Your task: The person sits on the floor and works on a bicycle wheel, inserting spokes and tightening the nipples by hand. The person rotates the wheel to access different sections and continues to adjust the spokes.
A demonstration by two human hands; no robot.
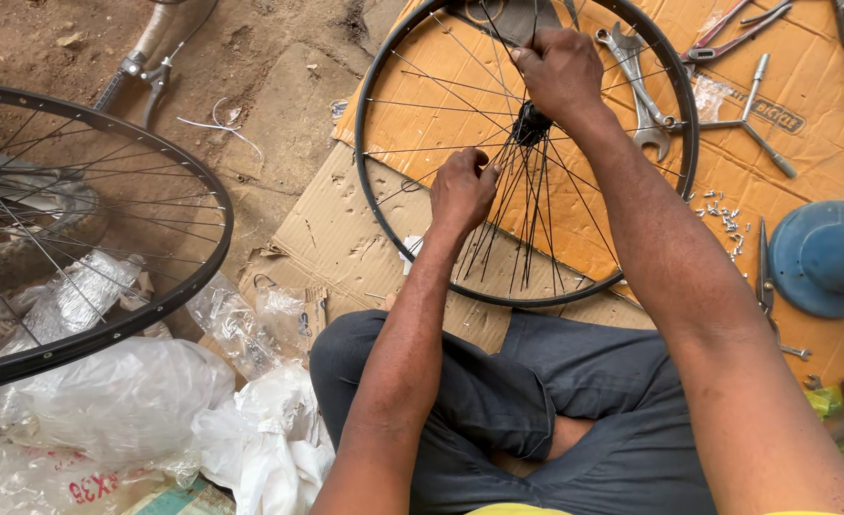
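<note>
A black bicycle wheel rim [372, 215] lies flat on orange cardboard [803, 86] in front of my crossed legs. Thin spokes fan out from its dark hub [533, 123]; many hang loose in a bunch toward me. My left hand [462, 189] is closed around spokes just left of and below the hub. My right hand [560, 72] is above the hub, fingers pinched on a spoke near the far side of the rim.
A second spoked wheel [169, 286] lies at the left over clear plastic bags [126, 401]. Wrenches [643, 91], a Y-shaped socket tool [748, 119], pliers [732, 29], small metal nipples [722, 212] and a blue plastic stool [827, 257] sit to the right on the cardboard.
</note>
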